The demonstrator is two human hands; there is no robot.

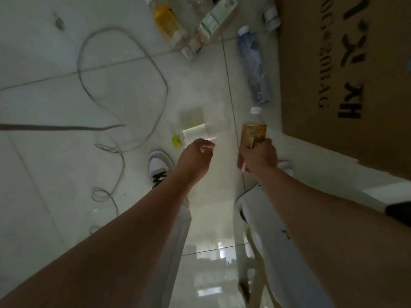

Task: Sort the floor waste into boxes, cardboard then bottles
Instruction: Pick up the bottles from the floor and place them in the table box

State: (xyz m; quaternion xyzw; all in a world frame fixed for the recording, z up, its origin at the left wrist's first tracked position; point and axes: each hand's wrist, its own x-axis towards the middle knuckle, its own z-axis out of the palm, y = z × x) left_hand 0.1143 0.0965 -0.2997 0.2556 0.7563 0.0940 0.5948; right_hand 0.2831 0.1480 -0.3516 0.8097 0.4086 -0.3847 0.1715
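Amber bottle (254, 130) clamped in right hand (260, 156).
Left hand (195, 158) loosely curled, empty, above pale bottle (195, 133) on tiled floor (55, 63).

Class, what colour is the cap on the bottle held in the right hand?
White, on the bottle in the right hand; head view.

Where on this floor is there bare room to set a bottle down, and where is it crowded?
Bare tile lies inside the loop of the grey cable, and between the blue bottle and the yellow-capped bottle. It is crowded at the top, around the orange bottle and carton, and beside the cardboard box.
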